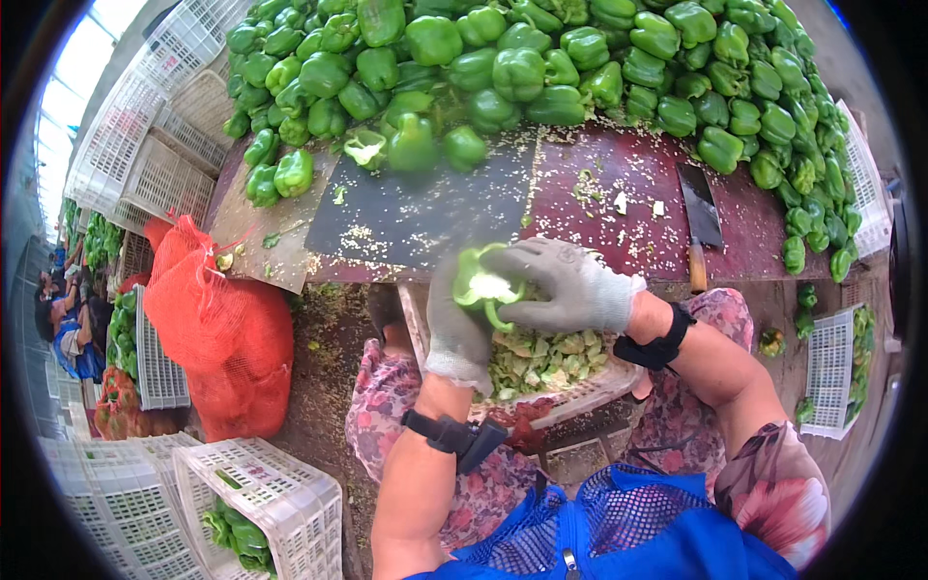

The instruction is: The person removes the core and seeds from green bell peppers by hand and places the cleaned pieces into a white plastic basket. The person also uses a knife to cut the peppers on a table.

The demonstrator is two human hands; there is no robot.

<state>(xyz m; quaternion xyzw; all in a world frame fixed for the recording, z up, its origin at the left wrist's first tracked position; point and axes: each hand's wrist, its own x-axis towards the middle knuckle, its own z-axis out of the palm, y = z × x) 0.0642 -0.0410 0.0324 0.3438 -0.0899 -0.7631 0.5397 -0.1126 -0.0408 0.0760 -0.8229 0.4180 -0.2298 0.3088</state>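
Observation:
My left hand (460,319), in a grey-coated work glove, holds an opened green bell pepper (470,279) whose pale core and curved stem show. My right hand (569,283), gloved alike, has its fingers on the pepper's right side, at the core and stem. Both hands are over a white plastic crate (580,406) of pepper scraps (551,359) below the table's near edge. A cleaver (699,210) with a wooden handle lies on the table (602,210) to the right. Another cut pepper (365,148) rests at the front of the pile.
Green bell peppers (518,72) are heaped across the table's far side. A red mesh sack (239,348) stands at the left. White plastic crates (268,478) stand at lower left, upper left and right (826,370). Another person (72,326) is at the far left.

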